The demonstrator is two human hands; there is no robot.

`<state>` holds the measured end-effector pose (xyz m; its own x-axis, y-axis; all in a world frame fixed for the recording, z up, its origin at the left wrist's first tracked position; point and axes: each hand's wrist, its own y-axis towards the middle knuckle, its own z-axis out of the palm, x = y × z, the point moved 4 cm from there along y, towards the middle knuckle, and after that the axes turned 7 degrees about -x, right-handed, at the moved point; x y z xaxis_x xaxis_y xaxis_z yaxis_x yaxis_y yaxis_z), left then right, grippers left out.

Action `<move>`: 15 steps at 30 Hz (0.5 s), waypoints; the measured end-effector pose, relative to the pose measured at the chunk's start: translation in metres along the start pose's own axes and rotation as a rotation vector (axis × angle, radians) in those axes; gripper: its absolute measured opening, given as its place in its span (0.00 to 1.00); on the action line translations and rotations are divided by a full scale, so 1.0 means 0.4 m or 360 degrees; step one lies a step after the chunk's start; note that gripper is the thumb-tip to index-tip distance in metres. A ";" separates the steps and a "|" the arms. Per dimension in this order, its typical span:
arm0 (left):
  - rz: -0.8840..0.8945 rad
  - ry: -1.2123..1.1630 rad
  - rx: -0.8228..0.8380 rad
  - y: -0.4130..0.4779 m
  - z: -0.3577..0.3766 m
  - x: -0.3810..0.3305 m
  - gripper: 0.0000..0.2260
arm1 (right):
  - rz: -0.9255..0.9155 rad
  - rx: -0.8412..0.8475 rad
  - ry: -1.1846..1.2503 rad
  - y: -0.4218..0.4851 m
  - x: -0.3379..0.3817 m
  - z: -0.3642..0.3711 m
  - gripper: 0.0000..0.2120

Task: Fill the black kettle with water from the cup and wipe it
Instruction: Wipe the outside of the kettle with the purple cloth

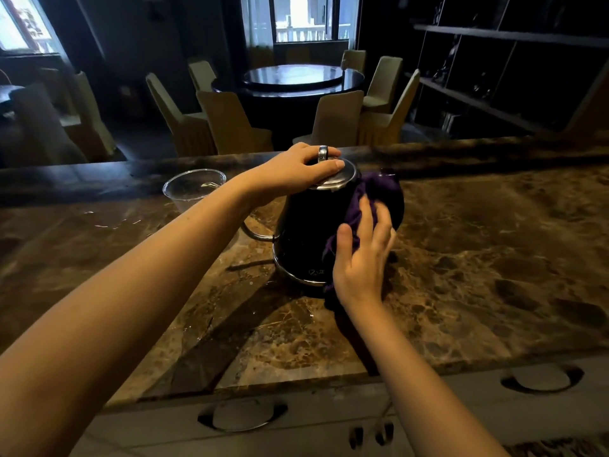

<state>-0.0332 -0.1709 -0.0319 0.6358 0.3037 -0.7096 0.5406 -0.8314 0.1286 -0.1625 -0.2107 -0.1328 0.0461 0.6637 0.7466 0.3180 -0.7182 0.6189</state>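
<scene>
Wiping is the step in hand. The black kettle stands upright on the marble table, lid shut, its thin spout pointing to the person's left. Against its right flank the right hand presses a dark purple cloth, fingers spread flat over the fabric, so its grip is a flat press and not a closed fist; part of the cloth hangs down to the table. The left hand rests on the lid, fingers curled around the metal knob, steadying the kettle from above. Behind the left forearm stands the clear plastic cup, which looks empty, and a few wet streaks lie on the table near it, so I judge the filling done. Next, the cloth likely needs to travel around the body toward the spout side and base, while the top hold keeps the kettle from tipping.
</scene>
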 end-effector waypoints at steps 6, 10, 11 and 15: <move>0.0075 -0.0138 -0.0017 -0.008 0.005 -0.010 0.16 | 0.0315 0.0192 -0.0192 -0.044 -0.017 -0.009 0.33; 0.0106 -0.0146 -0.0011 -0.009 0.005 -0.012 0.17 | 0.0119 0.0292 0.0066 -0.039 0.049 -0.007 0.32; 0.0119 -0.0146 -0.0005 -0.010 0.005 -0.014 0.16 | 0.0046 0.0308 0.0090 -0.030 0.057 -0.010 0.30; 0.0233 -0.0041 0.0014 -0.007 0.002 -0.019 0.15 | -0.0308 0.0348 -0.0139 0.019 0.033 -0.036 0.25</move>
<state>-0.0399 -0.1712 -0.0275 0.6928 0.1670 -0.7015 0.4385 -0.8698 0.2260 -0.1732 -0.2105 -0.1145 0.0432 0.8060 0.5903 0.5245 -0.5212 0.6733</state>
